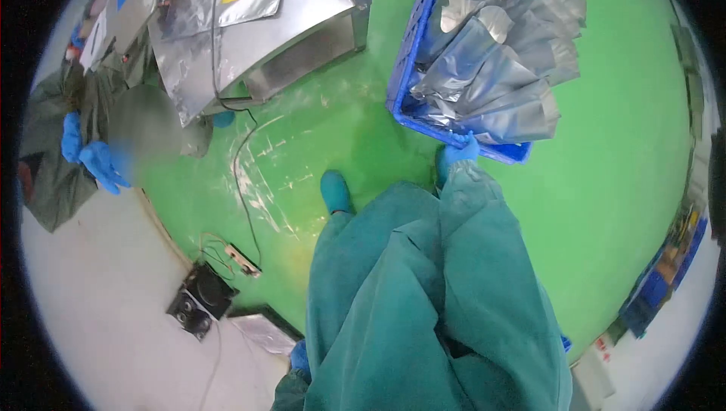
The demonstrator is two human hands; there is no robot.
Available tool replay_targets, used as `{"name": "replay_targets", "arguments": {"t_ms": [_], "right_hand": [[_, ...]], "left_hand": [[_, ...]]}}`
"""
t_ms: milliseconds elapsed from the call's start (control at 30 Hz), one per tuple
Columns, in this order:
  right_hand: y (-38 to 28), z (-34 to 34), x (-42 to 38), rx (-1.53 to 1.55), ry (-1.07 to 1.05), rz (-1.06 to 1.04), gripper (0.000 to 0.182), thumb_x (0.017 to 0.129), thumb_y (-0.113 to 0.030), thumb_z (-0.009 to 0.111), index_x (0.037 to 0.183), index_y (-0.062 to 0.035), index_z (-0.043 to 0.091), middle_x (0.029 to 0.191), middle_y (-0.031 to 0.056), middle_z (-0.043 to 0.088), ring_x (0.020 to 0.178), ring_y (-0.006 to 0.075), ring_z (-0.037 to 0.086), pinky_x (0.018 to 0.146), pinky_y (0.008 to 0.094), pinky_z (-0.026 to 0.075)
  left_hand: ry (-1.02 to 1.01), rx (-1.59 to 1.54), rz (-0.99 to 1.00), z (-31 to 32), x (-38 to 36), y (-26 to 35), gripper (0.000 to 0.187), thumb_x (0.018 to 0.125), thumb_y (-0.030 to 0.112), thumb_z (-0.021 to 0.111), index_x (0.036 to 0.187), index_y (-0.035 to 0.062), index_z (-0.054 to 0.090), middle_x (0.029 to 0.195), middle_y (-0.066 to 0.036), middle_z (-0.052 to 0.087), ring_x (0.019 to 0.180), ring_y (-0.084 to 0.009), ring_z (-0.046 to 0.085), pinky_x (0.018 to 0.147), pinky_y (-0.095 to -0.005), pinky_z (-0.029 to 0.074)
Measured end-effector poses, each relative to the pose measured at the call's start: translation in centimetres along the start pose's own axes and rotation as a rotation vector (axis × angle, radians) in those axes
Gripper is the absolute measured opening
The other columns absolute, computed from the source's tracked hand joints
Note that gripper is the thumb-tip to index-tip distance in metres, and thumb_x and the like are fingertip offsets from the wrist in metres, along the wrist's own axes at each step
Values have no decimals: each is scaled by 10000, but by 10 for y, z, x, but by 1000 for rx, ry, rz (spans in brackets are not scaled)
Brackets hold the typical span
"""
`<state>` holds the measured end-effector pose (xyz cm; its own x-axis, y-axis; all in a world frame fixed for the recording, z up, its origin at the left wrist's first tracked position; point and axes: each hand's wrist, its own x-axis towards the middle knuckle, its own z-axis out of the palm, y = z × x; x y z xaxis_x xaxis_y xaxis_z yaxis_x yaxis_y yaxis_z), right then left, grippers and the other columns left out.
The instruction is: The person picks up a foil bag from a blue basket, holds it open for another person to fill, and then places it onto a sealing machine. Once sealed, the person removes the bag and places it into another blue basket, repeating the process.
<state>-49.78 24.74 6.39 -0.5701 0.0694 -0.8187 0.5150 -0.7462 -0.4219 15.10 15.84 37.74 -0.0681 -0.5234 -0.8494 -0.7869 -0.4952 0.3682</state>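
Note:
A blue plastic basket (412, 71) full of silver foil pouches (503, 71) stands on the green floor at the upper middle. My right hand (462, 149), in a blue glove, is closed on the near rim of this basket, below the pouches. My left hand (300, 356), also in a blue glove, shows only in part at the bottom, beside my green gown; its fingers are hidden. Near it lies a dark-framed box with a silvery surface (266, 331).
A steel table (302, 25) with a foil bag and a cable stands at the upper left. A co-worker (57, 176) in blue gloves is at the far left. Black speakers (203, 297) and a power strip (243, 260) lie lower left. Blue bins (654, 294) stand far right.

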Motion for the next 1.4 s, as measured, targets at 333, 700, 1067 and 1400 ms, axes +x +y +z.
{"name": "replay_targets", "arguments": {"t_ms": [333, 700, 1067, 1400], "right_hand": [[95, -110, -132, 187, 198, -63, 338, 919, -247, 456, 602, -135, 427, 497, 28, 407, 425, 170, 389, 544, 390, 460], [219, -230, -244, 413, 411, -3, 316, 899, -238, 495, 616, -135, 401, 515, 17, 374, 438, 170, 378, 524, 387, 449], [256, -246, -232, 176, 654, -231, 353, 905, -279, 470, 583, -152, 403, 449, 24, 366, 368, 194, 377, 377, 347, 386], [367, -172, -257, 382, 502, -314, 244, 872, -273, 493, 668, -148, 443, 516, 25, 453, 487, 212, 495, 595, 424, 496]], "left_hand": [[66, 324, -115, -332, 65, 20, 280, 906, 249, 497, 1004, 12, 610, 901, -100, 649, 765, -180, 633, 668, -283, 501], [-287, 1109, 187, -332, 115, 70, 283, 903, 243, 497, 1019, 8, 605, 946, -96, 644, 826, -166, 614, 722, -297, 498], [-374, 1147, 276, -346, 240, 251, 273, 891, 277, 520, 1003, 44, 609, 943, -77, 649, 845, -170, 600, 750, -316, 485], [-1512, -419, -5, -261, 411, 458, 707, 900, 447, 420, 1413, 14, 199, 1489, -126, 165, 1359, -260, 189, 1114, -378, 137]]}}
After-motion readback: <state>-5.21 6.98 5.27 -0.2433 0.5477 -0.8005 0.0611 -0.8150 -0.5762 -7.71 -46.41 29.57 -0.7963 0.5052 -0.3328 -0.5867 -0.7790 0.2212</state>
